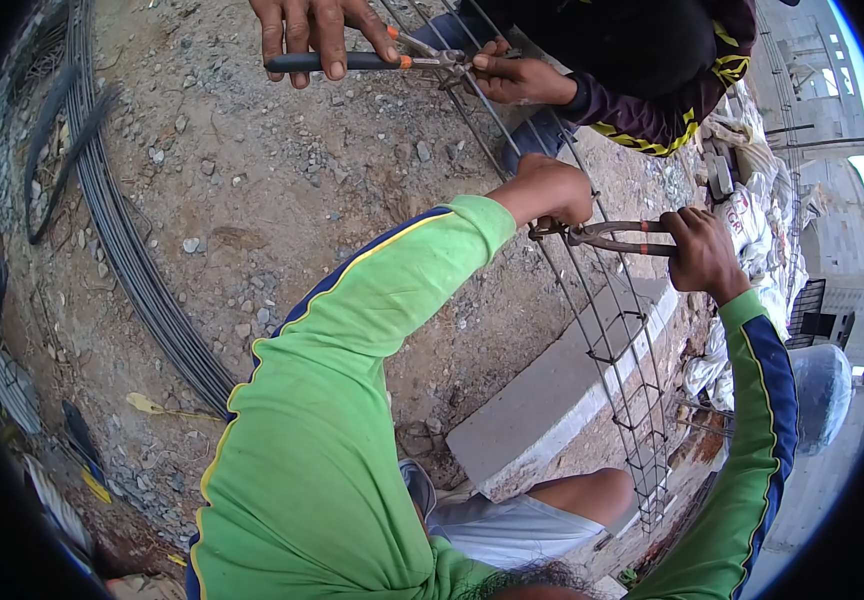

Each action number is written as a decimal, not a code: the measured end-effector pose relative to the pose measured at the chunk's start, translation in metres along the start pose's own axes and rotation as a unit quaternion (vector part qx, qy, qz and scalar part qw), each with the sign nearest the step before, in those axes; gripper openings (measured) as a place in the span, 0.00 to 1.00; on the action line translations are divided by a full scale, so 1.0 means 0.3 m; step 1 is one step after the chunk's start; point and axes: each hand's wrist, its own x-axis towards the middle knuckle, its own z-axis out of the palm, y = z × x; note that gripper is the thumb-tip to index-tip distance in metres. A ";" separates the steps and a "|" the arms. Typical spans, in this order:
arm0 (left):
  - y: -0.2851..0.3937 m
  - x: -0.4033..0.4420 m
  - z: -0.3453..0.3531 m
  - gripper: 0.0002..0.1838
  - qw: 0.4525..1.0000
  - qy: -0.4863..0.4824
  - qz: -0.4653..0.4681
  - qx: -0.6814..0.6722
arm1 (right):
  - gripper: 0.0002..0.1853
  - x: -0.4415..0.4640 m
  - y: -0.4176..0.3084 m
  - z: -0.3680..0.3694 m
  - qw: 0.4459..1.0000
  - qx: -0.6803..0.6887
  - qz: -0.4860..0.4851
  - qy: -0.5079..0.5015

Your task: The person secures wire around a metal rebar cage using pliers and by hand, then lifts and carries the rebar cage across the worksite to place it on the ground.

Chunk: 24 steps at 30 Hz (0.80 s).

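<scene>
A narrow rebar cage (pixel 592 352) of long bars and square stirrups runs diagonally across the view. My right hand (pixel 700 252) is closed round the handles of end-cutting pincers (pixel 617 238). The jaws of these pincers are at a stirrup joint on the cage. Just above the jaws, my left hand (pixel 555 192) is curled closed against the bars; what its fingers hold is hidden. Across from me, a co-worker's hand (pixel 324 35) rests over black-handled pincers (pixel 352 62) whose jaws meet the same cage. The co-worker's other hand (pixel 524 80) grips near those jaws.
Under the cage lies a concrete block (pixel 542 390). A bundle of long steel rods (pixel 132 245) curves over the stony ground at left. White sacks (pixel 747 225) and a blue drum (pixel 818 395) stand at right. The co-worker's dark sleeve (pixel 642 120) is close to the cage.
</scene>
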 end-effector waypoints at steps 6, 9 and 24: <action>0.002 -0.016 0.005 0.16 1.000 0.025 0.012 0.006 | 0.17 0.009 0.026 -0.029 0.999 -0.019 -0.040 0.023; 0.004 -0.007 0.016 0.15 0.998 0.062 0.011 0.015 | 0.17 0.034 0.043 -0.048 0.998 -0.038 -0.052 0.007; 0.005 -0.028 -0.001 0.15 0.999 0.032 0.019 0.001 | 0.19 0.077 0.072 -0.046 0.997 -0.016 -0.077 -0.013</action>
